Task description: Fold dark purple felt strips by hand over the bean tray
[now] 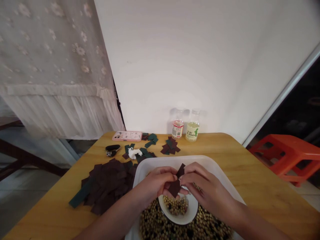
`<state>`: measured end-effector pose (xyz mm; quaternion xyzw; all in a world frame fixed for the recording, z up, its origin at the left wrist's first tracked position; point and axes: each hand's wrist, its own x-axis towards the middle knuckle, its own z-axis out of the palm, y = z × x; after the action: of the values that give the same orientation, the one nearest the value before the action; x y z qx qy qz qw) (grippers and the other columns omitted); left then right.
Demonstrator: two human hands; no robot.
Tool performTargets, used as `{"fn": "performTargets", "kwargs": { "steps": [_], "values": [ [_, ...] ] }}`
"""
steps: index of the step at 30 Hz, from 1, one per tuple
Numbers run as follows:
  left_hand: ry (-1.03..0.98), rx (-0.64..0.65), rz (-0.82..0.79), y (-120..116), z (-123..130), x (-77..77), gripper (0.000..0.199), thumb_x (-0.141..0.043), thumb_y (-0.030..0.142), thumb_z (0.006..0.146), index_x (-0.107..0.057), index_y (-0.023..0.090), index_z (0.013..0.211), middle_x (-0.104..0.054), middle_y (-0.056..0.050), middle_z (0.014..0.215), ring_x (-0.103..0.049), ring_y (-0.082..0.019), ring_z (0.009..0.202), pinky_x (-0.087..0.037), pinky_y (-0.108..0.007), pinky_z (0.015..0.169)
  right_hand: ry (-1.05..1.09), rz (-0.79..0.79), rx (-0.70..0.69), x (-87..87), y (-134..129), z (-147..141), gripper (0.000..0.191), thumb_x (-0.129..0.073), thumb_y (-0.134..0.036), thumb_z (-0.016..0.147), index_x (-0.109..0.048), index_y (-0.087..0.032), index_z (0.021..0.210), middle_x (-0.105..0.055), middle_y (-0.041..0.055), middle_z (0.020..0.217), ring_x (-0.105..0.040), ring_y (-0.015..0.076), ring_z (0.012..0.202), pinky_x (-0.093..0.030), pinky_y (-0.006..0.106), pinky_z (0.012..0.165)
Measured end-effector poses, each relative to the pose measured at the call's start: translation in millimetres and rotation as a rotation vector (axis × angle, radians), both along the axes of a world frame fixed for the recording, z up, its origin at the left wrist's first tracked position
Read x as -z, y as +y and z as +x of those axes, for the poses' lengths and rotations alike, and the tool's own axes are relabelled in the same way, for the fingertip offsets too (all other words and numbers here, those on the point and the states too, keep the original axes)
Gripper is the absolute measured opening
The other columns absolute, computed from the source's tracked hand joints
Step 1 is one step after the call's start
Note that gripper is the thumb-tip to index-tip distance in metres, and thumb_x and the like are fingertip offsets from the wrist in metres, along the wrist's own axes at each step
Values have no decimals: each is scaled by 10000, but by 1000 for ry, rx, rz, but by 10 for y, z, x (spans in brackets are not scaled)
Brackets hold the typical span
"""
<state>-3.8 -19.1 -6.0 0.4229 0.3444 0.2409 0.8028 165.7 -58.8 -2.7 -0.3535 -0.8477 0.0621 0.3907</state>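
My left hand and my right hand meet above a white bowl. Between their closed fingertips is a dark brown rectangular piece, thin and flat like cloth or leather; its upper end sticks up past the fingers. Whether anything small is pinched with it is hidden by the fingers. Small round tan beads lie in the bowl. The bowl sits in a white tray among many more tan and dark beads.
Left of the tray is a heap of dark brown pieces with a green strip. Behind are brown and green pieces, crumpled tissue, keys, a pink-cased phone and two bottles. An orange stool stands right of the table.
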Motion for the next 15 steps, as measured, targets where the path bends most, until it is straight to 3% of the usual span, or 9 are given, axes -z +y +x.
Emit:
{"fn": "performTargets", "kwargs": {
  "steps": [15],
  "values": [
    [14, -1, 11, -16, -9, -14, 193, -578, 233, 635, -534, 130, 793, -672, -78, 715, -660, -192, 632, -485, -238, 514, 47, -38, 30, -2, 15, 0, 186, -420, -68, 823, -538, -208, 852, -513, 43, 857, -536, 146, 785, -472, 272, 668]
  ]
}}
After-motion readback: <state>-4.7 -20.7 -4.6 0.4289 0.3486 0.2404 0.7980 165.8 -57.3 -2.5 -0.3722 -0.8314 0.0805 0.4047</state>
